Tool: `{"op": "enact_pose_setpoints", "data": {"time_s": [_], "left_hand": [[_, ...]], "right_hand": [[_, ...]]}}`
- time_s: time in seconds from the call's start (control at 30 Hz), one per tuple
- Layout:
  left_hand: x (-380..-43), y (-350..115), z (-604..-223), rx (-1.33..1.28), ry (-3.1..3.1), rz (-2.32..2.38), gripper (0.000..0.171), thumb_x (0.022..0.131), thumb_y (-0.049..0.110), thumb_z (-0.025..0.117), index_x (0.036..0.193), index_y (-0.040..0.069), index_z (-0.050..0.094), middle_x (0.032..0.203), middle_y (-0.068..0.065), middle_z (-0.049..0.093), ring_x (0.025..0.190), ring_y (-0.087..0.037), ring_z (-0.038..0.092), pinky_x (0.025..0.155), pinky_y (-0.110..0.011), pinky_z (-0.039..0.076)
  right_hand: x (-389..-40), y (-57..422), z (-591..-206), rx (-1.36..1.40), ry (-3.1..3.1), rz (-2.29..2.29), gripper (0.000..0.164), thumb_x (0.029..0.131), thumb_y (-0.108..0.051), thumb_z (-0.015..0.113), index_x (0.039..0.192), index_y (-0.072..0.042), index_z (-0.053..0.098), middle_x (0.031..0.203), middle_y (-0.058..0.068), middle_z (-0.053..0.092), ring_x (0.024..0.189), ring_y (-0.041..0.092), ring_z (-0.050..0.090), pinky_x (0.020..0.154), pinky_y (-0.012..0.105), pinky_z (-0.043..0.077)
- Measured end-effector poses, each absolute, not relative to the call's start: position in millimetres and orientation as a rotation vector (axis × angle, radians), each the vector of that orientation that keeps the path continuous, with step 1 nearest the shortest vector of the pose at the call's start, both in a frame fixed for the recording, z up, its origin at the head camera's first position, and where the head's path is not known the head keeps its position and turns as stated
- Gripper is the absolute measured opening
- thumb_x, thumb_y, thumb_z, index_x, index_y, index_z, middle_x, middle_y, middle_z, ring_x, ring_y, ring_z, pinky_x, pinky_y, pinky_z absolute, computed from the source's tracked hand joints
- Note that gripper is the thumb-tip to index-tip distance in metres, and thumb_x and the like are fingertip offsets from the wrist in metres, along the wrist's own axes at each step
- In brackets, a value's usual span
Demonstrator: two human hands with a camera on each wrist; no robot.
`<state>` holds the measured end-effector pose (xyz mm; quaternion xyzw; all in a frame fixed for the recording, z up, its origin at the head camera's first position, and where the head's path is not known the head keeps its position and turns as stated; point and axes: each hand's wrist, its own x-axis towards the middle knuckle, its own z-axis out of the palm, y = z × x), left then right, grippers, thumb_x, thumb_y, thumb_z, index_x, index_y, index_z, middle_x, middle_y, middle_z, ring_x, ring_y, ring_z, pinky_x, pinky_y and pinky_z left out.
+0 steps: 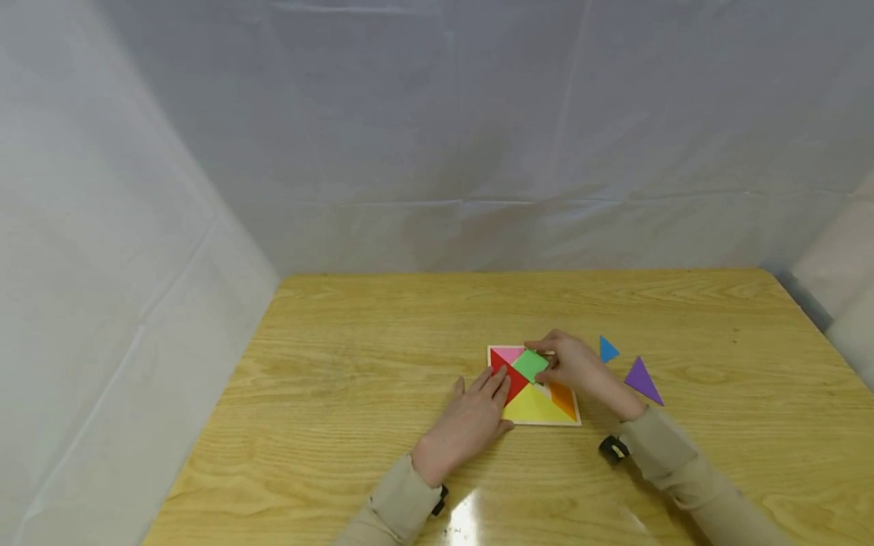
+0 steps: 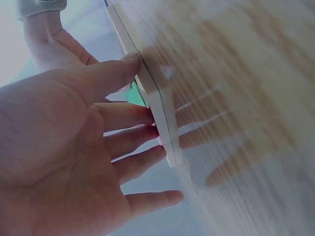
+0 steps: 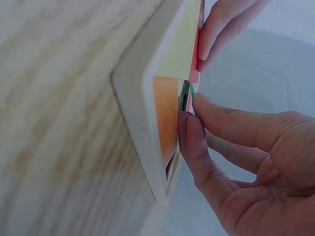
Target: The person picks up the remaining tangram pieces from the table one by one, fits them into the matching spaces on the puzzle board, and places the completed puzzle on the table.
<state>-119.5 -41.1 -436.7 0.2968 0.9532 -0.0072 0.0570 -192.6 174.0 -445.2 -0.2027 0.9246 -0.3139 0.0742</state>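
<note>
A tangram tray (image 2: 156, 98) with a pale wooden rim lies on the table. My right hand (image 1: 576, 369) pinches a green square piece (image 1: 530, 365) between thumb and fingers, tilted over the tray's upper middle. Straight fingers of my left hand (image 1: 467, 425) rest on the red triangle (image 1: 517, 387) at the tray's left, while its thumb touches the near rim. Inside the tray also lie a yellow triangle (image 1: 536, 408), an orange parallelogram (image 3: 166, 115) and a pink piece (image 1: 507, 353), partly covered. In the right wrist view only a thin green edge shows at the fingertips.
Right of the tray, a small blue triangle (image 1: 608, 349) and a larger purple triangle (image 1: 643, 381) lie on the wooden table (image 1: 341, 364). Pale sheeting (image 1: 410, 136) hangs behind the table and along its left side.
</note>
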Motion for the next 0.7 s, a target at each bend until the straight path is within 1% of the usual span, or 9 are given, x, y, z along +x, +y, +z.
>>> {"op": "enact_pose_setpoints", "data": {"time_s": [0.17,0.3,0.47,0.57,0.7], "left_hand": [[-119.8,-41.2,-436.8,0.913,2.894,-0.030,0.065,0.101,0.044,0.058,0.153,0.007,0.045,0.162,-0.007,0.037,0.147,-0.025,0.038,0.112,-0.056,0.039],[-120.0,-41.7,-437.2,0.925,2.895,-0.034,0.066,0.102,0.045,0.057,0.153,0.006,0.045,0.162,-0.008,0.037,0.147,-0.026,0.038,0.112,-0.057,0.040],[-120.6,-42.5,-438.9,0.925,2.900,-0.010,0.066,0.102,0.045,0.058,0.153,0.006,0.045,0.161,-0.008,0.037,0.147,-0.026,0.038,0.112,-0.057,0.039],[-120.2,-42.1,-438.1,0.920,2.899,-0.028,0.066,0.102,0.045,0.058,0.153,0.007,0.045,0.162,-0.007,0.037,0.148,-0.026,0.038,0.112,-0.056,0.039],[-119.1,-41.6,-436.4,0.925,2.898,-0.046,0.065,0.102,0.045,0.058,0.153,0.007,0.045,0.161,-0.007,0.037,0.148,-0.025,0.038,0.112,-0.056,0.040]], "right_hand": [[-193.3,169.0,-441.1,-0.554,2.775,-0.843,0.054,0.086,-0.009,0.081,0.135,0.001,0.063,0.106,0.014,0.062,0.081,0.018,0.064,0.067,0.028,0.052],[-193.9,166.5,-440.3,-0.514,2.767,-0.820,0.053,0.086,-0.012,0.082,0.135,-0.001,0.065,0.109,0.013,0.062,0.084,0.019,0.067,0.066,0.028,0.053],[-195.2,165.2,-440.8,-0.504,2.757,-0.814,0.052,0.086,-0.011,0.081,0.135,-0.001,0.065,0.109,0.013,0.062,0.085,0.021,0.067,0.067,0.030,0.054],[-195.2,165.4,-440.1,-0.500,2.767,-0.798,0.052,0.086,-0.011,0.081,0.135,-0.001,0.065,0.107,0.012,0.062,0.084,0.020,0.065,0.066,0.029,0.052],[-195.2,166.2,-439.4,-0.502,2.789,-0.788,0.051,0.088,-0.019,0.080,0.134,-0.002,0.065,0.104,0.010,0.062,0.081,0.018,0.063,0.064,0.028,0.049]]}}
